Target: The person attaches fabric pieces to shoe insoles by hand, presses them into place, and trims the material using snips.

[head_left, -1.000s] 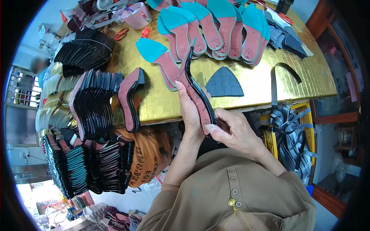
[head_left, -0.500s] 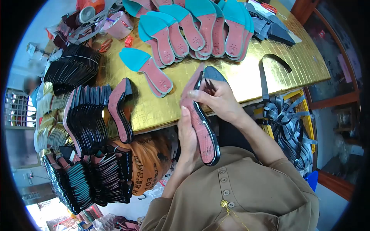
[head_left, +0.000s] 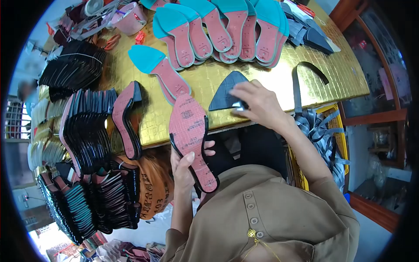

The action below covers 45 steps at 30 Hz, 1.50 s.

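Gripped the black-rimmed pink sole (head_left: 190, 129) in the left hand (head_left: 183, 168), and had the right hand (head_left: 261, 105) out at the dark grey piece (head_left: 225, 91)!
Pressed the left thumb across the narrow part of the sole, look at that, with fingers wrapped behind and tips showing at the far edge; held it face up above the lap, at the near side of the gold table (head_left: 279, 83), wide end up by the lower tips of a teal-and-pink insole pair (head_left: 163, 72). Bent the right fingers in close by a small, shiny dark object (head_left: 240, 105), but could not tell whether gripped or only near it. Saw a curved black strip (head_left: 298, 83) to the right, fanned teal-and-pink insoles (head_left: 227, 32) farther back, and to the left, a separate black-edged sole (head_left: 124, 120) beside a packed row of black-edged soles (head_left: 87, 135).
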Motion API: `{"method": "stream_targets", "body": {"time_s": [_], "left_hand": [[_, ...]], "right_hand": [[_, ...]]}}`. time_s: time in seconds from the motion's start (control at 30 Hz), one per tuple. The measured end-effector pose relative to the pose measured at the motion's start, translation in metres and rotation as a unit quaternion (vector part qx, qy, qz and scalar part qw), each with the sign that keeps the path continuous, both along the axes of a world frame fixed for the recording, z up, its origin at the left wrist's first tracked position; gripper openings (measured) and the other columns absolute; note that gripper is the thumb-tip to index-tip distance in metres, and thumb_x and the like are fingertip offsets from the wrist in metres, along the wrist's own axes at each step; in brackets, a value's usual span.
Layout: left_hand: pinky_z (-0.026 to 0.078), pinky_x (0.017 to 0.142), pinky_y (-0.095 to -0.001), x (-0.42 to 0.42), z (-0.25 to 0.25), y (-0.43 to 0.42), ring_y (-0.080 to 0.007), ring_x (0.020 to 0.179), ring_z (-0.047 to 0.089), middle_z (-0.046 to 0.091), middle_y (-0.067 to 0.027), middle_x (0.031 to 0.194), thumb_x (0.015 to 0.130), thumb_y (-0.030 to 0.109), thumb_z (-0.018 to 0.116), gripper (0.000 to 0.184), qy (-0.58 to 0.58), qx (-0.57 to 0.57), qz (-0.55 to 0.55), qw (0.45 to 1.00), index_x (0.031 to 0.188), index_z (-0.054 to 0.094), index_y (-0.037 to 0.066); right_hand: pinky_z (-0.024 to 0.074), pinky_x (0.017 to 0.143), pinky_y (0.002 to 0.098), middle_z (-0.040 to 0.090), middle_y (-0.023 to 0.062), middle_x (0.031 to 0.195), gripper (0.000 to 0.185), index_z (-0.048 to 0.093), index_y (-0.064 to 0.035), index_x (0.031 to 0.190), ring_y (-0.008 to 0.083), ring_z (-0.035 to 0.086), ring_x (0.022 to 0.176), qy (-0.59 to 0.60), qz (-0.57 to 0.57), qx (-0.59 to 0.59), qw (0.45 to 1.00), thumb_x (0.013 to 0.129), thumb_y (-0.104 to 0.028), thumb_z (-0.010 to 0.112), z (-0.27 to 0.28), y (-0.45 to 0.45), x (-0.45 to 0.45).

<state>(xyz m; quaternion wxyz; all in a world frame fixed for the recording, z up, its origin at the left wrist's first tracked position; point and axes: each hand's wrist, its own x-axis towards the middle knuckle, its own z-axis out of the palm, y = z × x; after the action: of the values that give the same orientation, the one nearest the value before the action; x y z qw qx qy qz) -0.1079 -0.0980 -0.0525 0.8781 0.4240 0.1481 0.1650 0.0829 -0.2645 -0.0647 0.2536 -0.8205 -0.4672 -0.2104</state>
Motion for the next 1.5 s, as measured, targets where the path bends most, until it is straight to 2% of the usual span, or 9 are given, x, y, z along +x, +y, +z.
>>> {"method": "stream_targets", "body": {"time_s": [0.17,0.37,0.4,0.5,0.57,0.67,0.83,1.17,1.5], "left_hand": [[0.051,0.074,-0.033,-0.006,-0.022,0.011,-0.0263,0.08,0.061,0.064,-0.0218,0.107,0.078,0.017,0.066,0.053,-0.068,-0.008,-0.141,0.988,0.124,0.048,-0.003],[0.05,0.07,-0.0312,0.004,-0.009,0.007,-0.0243,0.078,0.061,0.065,-0.0186,0.108,0.075,0.022,0.071,0.053,-0.072,0.02,-0.168,0.983,0.117,0.054,-0.004],[0.05,0.069,-0.0314,0.004,-0.001,0.009,-0.0237,0.077,0.061,0.066,-0.0177,0.107,0.075,0.024,0.07,0.051,-0.014,0.057,-0.216,0.975,0.115,0.055,-0.004],[0.049,0.068,-0.0317,0.005,0.02,0.015,-0.0222,0.075,0.06,0.067,-0.0149,0.104,0.077,0.031,0.069,0.048,0.154,0.171,-0.342,0.911,0.108,0.06,-0.004],[0.049,0.068,-0.0322,0.009,0.019,0.014,-0.0226,0.074,0.06,0.067,-0.0146,0.103,0.078,0.033,0.068,0.047,0.14,0.247,-0.374,0.883,0.106,0.061,-0.003],[0.048,0.069,-0.0338,0.015,0.015,0.007,-0.0238,0.073,0.06,0.067,-0.0135,0.099,0.081,0.038,0.065,0.045,0.104,0.451,-0.461,0.757,0.101,0.064,-0.002],[0.048,0.072,-0.0364,0.025,0.026,-0.009,-0.0274,0.075,0.059,0.064,-0.0132,0.092,0.087,0.038,0.059,0.044,0.097,0.598,-0.449,0.657,0.111,0.062,0.001],[0.046,0.074,-0.0349,0.046,0.011,-0.022,-0.0267,0.076,0.056,0.057,-0.0091,0.082,0.092,0.038,0.054,0.044,-0.064,0.713,-0.303,0.629,0.12,0.057,0.004],[0.046,0.073,-0.0383,0.043,0.006,-0.019,-0.028,0.079,0.058,0.058,-0.0105,0.088,0.088,0.033,0.057,0.044,-0.031,0.713,-0.334,0.615,0.121,0.055,0.003]], "right_hand": [[0.0446,0.07,0.0308,0.053,-0.0007,0.096,0.024,0.066,-0.0114,0.091,0.0183,0.05,0.088,0.121,0.049,-0.096,0.987,0.073,-0.026,0.073,0.002,-0.004,0.012],[0.0436,0.072,0.0323,0.051,0.0011,0.088,0.02,0.063,-0.0097,0.09,0.0206,0.05,0.083,0.18,0.08,-0.109,0.974,0.077,-0.024,0.07,0.007,-0.004,0.028],[0.0429,0.072,0.0321,0.052,0.001,0.088,0.021,0.063,-0.0093,0.089,0.0201,0.05,0.083,0.203,0.082,-0.116,0.969,0.076,-0.024,0.071,0.008,-0.004,0.031],[0.0408,0.073,0.0315,0.053,0.0006,0.089,0.022,0.063,-0.0081,0.086,0.0186,0.05,0.082,0.261,0.092,-0.134,0.952,0.075,-0.025,0.072,0.013,0.0,0.041],[0.0407,0.072,0.0316,0.052,0.0009,0.089,0.023,0.062,-0.0082,0.086,0.0186,0.05,0.082,0.242,0.089,-0.137,0.956,0.075,-0.026,0.072,0.017,0.003,0.038],[0.0403,0.072,0.032,0.05,0.0016,0.091,0.026,0.059,-0.0084,0.086,0.0187,0.05,0.083,0.199,0.074,-0.154,0.965,0.075,-0.028,0.072,0.019,0.008,0.031],[0.0409,0.073,0.0363,0.049,0.0044,0.094,0.028,0.057,-0.0079,0.088,0.0236,0.05,0.086,0.205,0.104,-0.171,0.958,0.079,-0.032,0.068,0.017,0.008,0.035],[0.0409,0.073,0.034,0.049,0.0036,0.094,0.025,0.056,-0.0079,0.087,0.0219,0.05,0.087,0.21,0.142,-0.136,0.958,0.08,-0.028,0.07,0.013,0.002,0.039],[0.042,0.071,0.0348,0.049,0.0032,0.095,0.02,0.056,-0.0087,0.086,0.0205,0.05,0.086,0.212,0.154,-0.109,0.959,0.079,-0.022,0.068,0.011,-0.001,0.042]]}}
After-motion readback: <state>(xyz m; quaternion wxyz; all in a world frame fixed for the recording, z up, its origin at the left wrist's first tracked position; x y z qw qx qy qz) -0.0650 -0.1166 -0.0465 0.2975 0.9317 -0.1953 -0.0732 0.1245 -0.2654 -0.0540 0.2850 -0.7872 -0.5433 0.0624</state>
